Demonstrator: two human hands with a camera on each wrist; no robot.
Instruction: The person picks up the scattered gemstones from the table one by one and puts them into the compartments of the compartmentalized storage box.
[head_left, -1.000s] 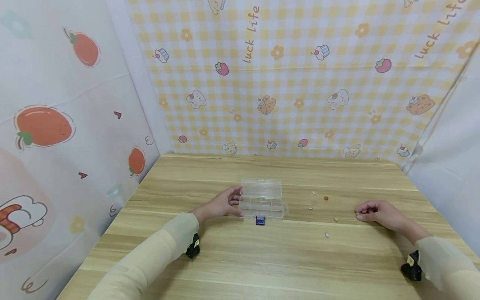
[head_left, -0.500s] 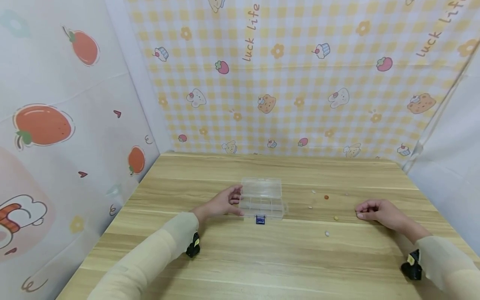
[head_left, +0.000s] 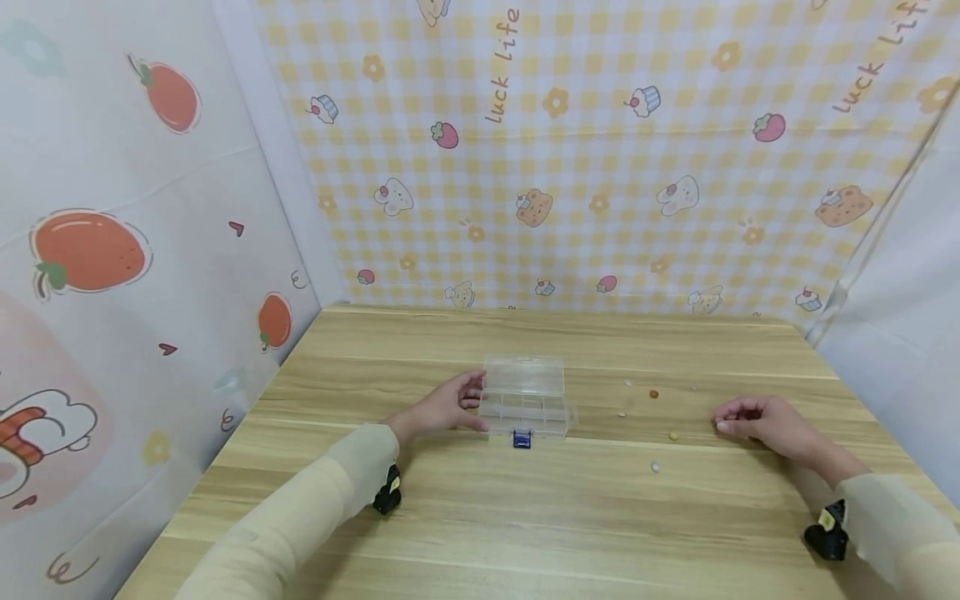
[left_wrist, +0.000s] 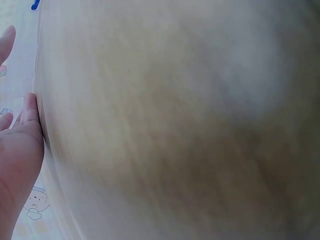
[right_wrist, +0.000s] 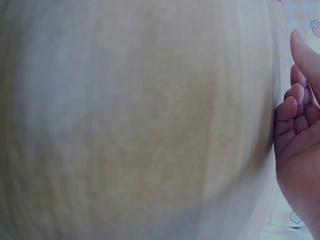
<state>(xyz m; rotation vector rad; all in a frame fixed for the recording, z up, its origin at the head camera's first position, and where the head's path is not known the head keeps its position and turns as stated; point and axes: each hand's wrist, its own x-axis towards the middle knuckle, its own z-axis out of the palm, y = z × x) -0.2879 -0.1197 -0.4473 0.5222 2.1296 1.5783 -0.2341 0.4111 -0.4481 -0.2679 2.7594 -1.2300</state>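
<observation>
A clear plastic compartment box (head_left: 553, 427) stands mid-table with its lid (head_left: 523, 375) raised at the back. A dark blue tab (head_left: 522, 439) sits at its front edge. My left hand (head_left: 450, 407) holds the box's left end, thumb at the front corner and fingers by the lid. To the right, my right hand (head_left: 765, 425) is low over the table, thumb and forefinger pinched together. A tiny pale piece is at those fingertips, mostly hidden by them. The right wrist view shows the other fingers curled beside the thumb (right_wrist: 300, 47).
Several small pebble-like pieces lie between the box and my right hand: an orange one (head_left: 654, 394), a yellow one (head_left: 672, 435), a grey-white one (head_left: 655, 467) and smaller white ones. The wooden table (head_left: 525, 525) meets a patterned cloth (head_left: 555, 167) at the back.
My right hand has shifted very slightly right and up; the pale piece at its fingertips shows less than before. My left hand and the box stay in place.
</observation>
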